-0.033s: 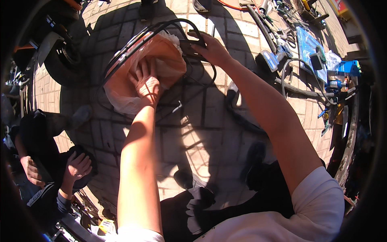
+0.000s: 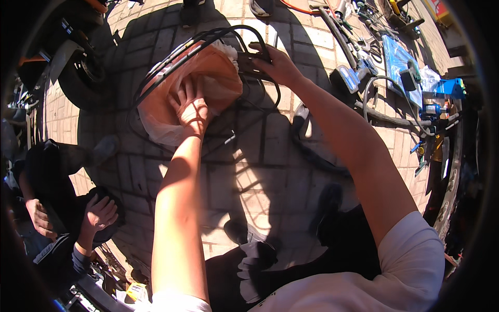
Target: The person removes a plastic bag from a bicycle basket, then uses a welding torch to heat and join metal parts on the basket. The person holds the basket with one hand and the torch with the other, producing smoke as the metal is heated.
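Observation:
A thin translucent plastic bag (image 2: 161, 122) lies around a rounded orange thing (image 2: 221, 67) whose kind I cannot make out. My left hand (image 2: 191, 106) reaches into the bag's hollow, fingers spread and resting on the plastic; the fingertips are partly veiled. Loops of black cable (image 2: 195, 48) arch over the bag's far side and run down to the paving. On the right of the bag, my right hand (image 2: 278, 65) has its fingers curled round several strands of this cable.
Another person's hands (image 2: 101, 213) show at the left, below a black wheel (image 2: 83, 73). Brick paving (image 2: 291, 140) lies underneath. At the right are a blue-and-grey power tool (image 2: 348, 78), a blue plastic sheet (image 2: 397, 62), a dark hose (image 2: 312, 151) and scattered hand tools.
The bag, the cable loops and my right hand have shifted slightly to the right. My left hand keeps nearly the same place with its fingers spread.

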A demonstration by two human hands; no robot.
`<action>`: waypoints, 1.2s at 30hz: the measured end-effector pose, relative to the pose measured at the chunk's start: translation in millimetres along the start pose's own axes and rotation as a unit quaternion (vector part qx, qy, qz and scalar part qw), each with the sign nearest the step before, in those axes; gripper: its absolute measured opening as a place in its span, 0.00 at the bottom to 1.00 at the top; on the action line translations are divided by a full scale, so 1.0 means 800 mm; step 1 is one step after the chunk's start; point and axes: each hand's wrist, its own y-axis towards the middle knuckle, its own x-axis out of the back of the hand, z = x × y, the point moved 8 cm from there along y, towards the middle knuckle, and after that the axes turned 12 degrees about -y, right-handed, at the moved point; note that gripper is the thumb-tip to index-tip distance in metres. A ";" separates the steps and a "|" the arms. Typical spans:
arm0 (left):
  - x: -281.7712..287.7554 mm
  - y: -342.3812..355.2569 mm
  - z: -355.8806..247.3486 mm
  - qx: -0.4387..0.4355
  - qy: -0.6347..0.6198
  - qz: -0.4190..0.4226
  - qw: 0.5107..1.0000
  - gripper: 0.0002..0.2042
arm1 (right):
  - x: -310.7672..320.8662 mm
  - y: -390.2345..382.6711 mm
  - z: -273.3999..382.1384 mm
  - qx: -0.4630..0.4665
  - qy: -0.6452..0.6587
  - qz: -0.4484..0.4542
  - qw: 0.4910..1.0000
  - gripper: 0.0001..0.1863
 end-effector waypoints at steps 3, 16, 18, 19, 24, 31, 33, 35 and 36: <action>0.045 -0.019 -0.034 -0.053 0.016 -0.045 0.997 0.31 | 0.005 -0.010 -0.033 0.027 -0.020 0.016 0.999 0.25; 0.204 -0.004 -0.020 -0.135 -0.322 0.037 0.936 0.34 | 0.065 -0.039 -0.043 0.158 -0.202 0.086 0.963 0.34; 0.195 -0.016 -0.012 -0.129 -0.271 0.002 0.954 0.33 | 0.157 -0.019 -0.113 -0.008 -0.171 -0.029 0.985 0.30; 0.189 -0.020 -0.006 -0.094 -0.252 -0.010 0.963 0.33 | 0.211 -0.022 -0.149 -0.084 -0.275 -0.117 0.951 0.28; 0.188 -0.024 0.006 0.088 -0.399 -0.020 0.913 0.30 | 0.334 -0.044 -0.325 -0.261 -0.425 -0.135 0.856 0.17; 0.191 -0.041 -0.014 0.109 -0.341 -0.045 0.933 0.31 | 0.326 -0.007 -0.399 -0.298 -0.554 -0.015 0.777 0.17; 0.193 -0.045 -0.023 0.091 -0.336 -0.062 0.935 0.33 | 0.340 -0.005 -0.395 -0.309 -0.592 -0.062 0.742 0.18; 0.194 -0.047 -0.033 0.101 -0.267 -0.049 0.957 0.30 | 0.347 -0.005 -0.396 -0.304 -0.610 -0.078 0.728 0.18; 0.198 -0.046 -0.040 0.090 -0.252 -0.052 0.962 0.30 | 0.350 -0.009 -0.401 -0.320 -0.616 -0.067 0.716 0.17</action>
